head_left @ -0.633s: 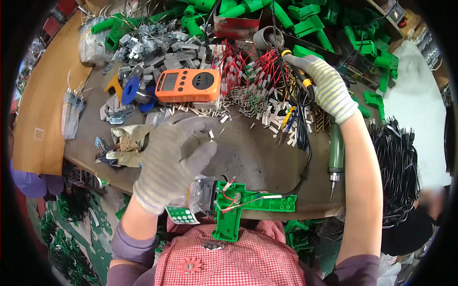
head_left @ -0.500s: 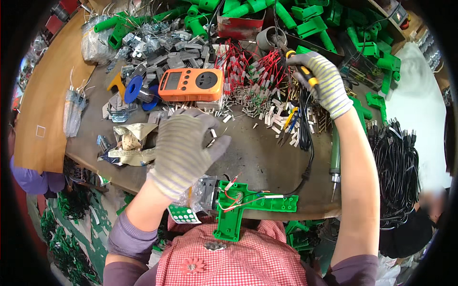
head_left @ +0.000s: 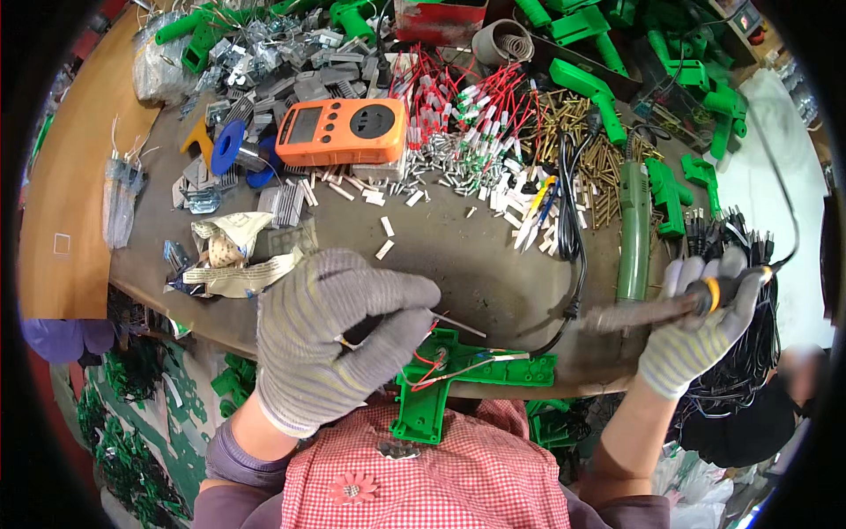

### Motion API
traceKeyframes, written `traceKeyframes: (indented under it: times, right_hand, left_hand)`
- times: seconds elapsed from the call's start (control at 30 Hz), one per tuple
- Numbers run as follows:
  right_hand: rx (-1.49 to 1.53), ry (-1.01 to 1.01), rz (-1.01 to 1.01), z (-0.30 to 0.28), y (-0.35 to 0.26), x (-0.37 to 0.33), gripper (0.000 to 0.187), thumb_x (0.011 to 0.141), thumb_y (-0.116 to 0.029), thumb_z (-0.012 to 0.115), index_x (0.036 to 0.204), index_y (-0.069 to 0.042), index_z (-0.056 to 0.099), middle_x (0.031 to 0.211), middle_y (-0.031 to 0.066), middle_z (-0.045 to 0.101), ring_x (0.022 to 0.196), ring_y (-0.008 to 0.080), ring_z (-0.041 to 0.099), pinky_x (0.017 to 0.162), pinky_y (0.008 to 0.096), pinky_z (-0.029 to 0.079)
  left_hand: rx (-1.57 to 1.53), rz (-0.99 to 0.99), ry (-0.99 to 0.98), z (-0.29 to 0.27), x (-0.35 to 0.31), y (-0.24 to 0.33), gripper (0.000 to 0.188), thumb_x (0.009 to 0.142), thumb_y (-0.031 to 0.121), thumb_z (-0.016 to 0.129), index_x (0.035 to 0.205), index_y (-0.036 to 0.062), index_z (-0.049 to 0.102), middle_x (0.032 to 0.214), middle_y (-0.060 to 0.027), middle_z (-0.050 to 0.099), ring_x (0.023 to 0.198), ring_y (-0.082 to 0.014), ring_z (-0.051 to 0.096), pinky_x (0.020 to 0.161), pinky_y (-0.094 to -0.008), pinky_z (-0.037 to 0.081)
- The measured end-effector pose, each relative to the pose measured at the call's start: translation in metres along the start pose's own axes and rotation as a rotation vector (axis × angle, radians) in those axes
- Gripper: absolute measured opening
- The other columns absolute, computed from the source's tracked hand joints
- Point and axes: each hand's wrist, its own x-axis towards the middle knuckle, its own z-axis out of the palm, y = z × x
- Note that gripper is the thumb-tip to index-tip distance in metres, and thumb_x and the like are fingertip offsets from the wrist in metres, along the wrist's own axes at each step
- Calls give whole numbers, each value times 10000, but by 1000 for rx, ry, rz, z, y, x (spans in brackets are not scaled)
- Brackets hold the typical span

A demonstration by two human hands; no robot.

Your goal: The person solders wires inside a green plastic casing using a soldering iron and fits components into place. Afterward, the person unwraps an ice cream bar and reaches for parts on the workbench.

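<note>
My left hand (head_left: 339, 339), in a striped grey glove, pinches a thin solder wire (head_left: 460, 324) between thumb and forefinger. The wire's free end sticks out to the right, above a green plastic housing half (head_left: 423, 410). Inside that housing lie red and pale wires, and a black power cord (head_left: 568, 328) leads to it. My right hand (head_left: 696, 331), gloved alike, is closed around the dark, yellow-ringed handle of a soldering iron (head_left: 712, 295). Its shaft points left and is smeared by motion; it is apart from the housing.
An orange meter (head_left: 344, 132) stands behind, beside a blue spool (head_left: 229, 148). Red-wired parts (head_left: 476, 110), brass screws (head_left: 604, 189) and yellow-handled snips (head_left: 534, 216) lie at the back. A green electric screwdriver (head_left: 633, 229) and black cords (head_left: 731, 238) are at right. Crumpled paper (head_left: 233, 251) lies left.
My right hand has brought the soldering iron from the coiled holder at the back down to the near right. The left hand has come lower, its thumb and forefinger now closed on the solder wire.
</note>
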Motion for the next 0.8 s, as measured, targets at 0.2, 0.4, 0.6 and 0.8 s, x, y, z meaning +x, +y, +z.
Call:
traceKeyframes:
  times: [0.2, 0.4, 0.6, 0.8]
  right_hand:
    - [187, -159, 116, -11, 33, -28, 333, 1019, -399, 526, 982, -69, 548, 646, -11, 517, 507, 106, 453, 459, 281, 380]
    - [171, -87, 142, -3, 42, -32, 334, 1004, -401, 554, 1000, -67, 567, 690, 4, 568, 551, 126, 503, 513, 304, 436]
    - [216, -141, 157, -8, 44, -32, 324, 994, -403, 571, 1018, -82, 606, 785, 36, 645, 644, 155, 597, 585, 345, 523]
    - [213, -140, 170, -6, 46, -32, 341, 989, -420, 575, 1031, -86, 626, 824, 49, 676, 704, 181, 648, 609, 359, 548]
  left_hand:
    - [51, -39, 3, 12, -8, 2, 154, 675, 77, 793, 815, 88, 730, 632, -35, 558, 556, -184, 517, 547, -312, 393]
    - [102, 32, -21, 16, -6, 5, 159, 672, 123, 808, 812, 113, 734, 612, -21, 531, 559, -195, 517, 543, -322, 394]
    - [115, -47, -31, 18, -6, 1, 160, 685, 151, 819, 819, 126, 736, 626, -17, 544, 573, -195, 516, 547, -324, 398]
    - [103, -41, -45, 19, -6, -2, 172, 698, 152, 821, 844, 120, 735, 639, -13, 575, 577, -184, 517, 549, -318, 397]
